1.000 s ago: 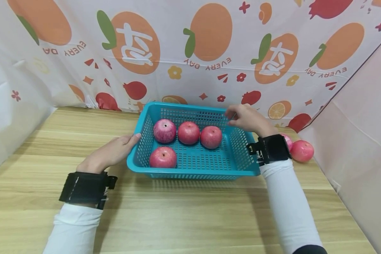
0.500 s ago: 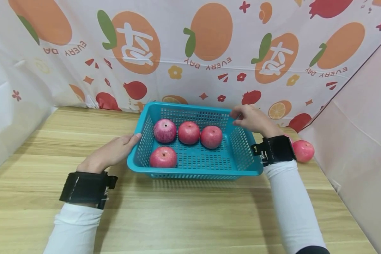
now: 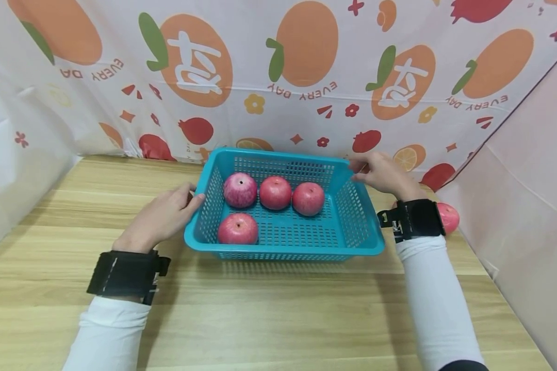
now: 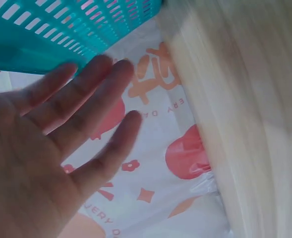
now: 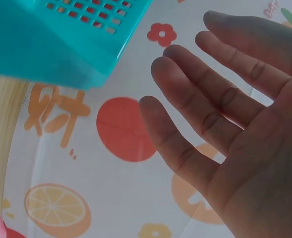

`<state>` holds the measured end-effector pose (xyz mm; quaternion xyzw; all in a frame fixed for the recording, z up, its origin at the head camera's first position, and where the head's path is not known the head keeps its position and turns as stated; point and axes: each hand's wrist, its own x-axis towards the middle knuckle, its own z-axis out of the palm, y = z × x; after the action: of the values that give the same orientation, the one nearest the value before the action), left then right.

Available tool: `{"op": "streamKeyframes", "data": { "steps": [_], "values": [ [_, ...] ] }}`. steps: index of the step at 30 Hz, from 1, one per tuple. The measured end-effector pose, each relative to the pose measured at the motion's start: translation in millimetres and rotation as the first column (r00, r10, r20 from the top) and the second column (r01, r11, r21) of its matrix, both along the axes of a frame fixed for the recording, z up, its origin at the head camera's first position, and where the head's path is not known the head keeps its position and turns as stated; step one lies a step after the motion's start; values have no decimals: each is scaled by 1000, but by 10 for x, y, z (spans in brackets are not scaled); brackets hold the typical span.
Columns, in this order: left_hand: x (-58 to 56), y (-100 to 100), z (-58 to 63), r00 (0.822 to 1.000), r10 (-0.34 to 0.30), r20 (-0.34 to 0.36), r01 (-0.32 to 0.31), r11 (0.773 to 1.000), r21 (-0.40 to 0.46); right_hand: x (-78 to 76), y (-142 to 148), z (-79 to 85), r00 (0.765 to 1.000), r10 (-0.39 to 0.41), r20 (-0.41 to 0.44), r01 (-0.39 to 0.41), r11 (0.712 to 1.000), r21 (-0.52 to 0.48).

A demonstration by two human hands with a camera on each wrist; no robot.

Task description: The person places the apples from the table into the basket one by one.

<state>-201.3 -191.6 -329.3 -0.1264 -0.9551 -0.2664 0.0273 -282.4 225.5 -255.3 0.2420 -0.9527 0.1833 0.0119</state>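
Note:
A blue plastic basket (image 3: 282,249) with perforated walls stands on the wooden table. Inside are red apples: three sit in a row, a purplish one (image 3: 240,189), a middle one (image 3: 275,192) and a right one (image 3: 308,199), and another apple (image 3: 238,229) lies in front. At the basket's left end is my left hand (image 3: 161,216), its thumb tip right at the rim and its fingers extended alongside the outer wall in the left wrist view. My right hand (image 3: 381,174) is by the far right corner, its relaxed fingers spread beside the basket (image 5: 98,54) and holding nothing.
Another apple (image 3: 448,217) lies on the table (image 3: 278,314) to the right, partly behind the right wrist strap. A fruit-patterned cloth (image 3: 241,123) hangs directly behind the basket, and a pale wall (image 3: 534,221) borders the right side.
My right hand has moved right, from over the basket's inside to its far right corner. My left fingers have loosened and lifted slightly at the rim. The basket and its apples have stayed put.

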Motion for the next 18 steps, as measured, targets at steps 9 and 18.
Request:
{"op": "streamKeyframes", "data": {
  "steps": [9, 18],
  "values": [
    [-15, 13, 1, 975, -54, -217, 42, 997, -60, 18, 165, 22, 999, -13, -41, 12, 1000, -23],
    [-19, -2, -26, 966, -104, -235, 85, 992, -91, 59, 338, -4, 993, -59, -105, 56, 998, -28]
  ]
}}
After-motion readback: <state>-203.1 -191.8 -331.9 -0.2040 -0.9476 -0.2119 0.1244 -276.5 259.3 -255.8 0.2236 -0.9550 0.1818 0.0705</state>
